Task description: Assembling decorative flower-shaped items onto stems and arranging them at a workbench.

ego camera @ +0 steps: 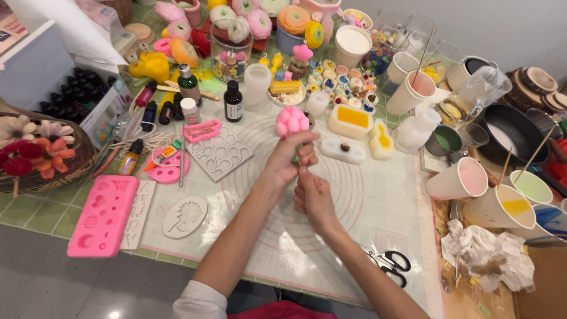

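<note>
— While the left hand (287, 158) is clamped round a green stem, where does the flower (292, 121) sit?

— At the top of that stem, held upright above the mat (354, 207), mid-table. It is pink, made of rounded, puffy petals, waxy and smooth. The right hand (314, 198) is just below the left, fingers pinched together at the stem's lower end.

— Any packages or labels nearby?

— Far left, a white box (88, 100) holds rows of small bottles with black caps. Right of it stand two dark bottles: a green one (189, 84) with a pale label and grey cap, and a brown one (233, 101) with a white label and black cap. A small yellow and green tube (166, 153) lies on a round pink mould.

— And the materials?

— Soft silicone mostly. A long pink mould (103, 215) with flower hollows lies near left; beside it a white oval one (185, 217) carries a sunflower relief. A grey square mould (220, 153) has shell-like hollows. The mat is translucent, printed with pink circles, over a green tiled cloth.

— On the right?

— Paper cups (460, 178) hold pink, yellow and green liquid, some with wooden sticks. Crumpled white paper (487, 255) lies near right, black scissors (390, 266) just left of it. A woven basket (41, 150) of fabric flowers sits at the left edge.
</note>
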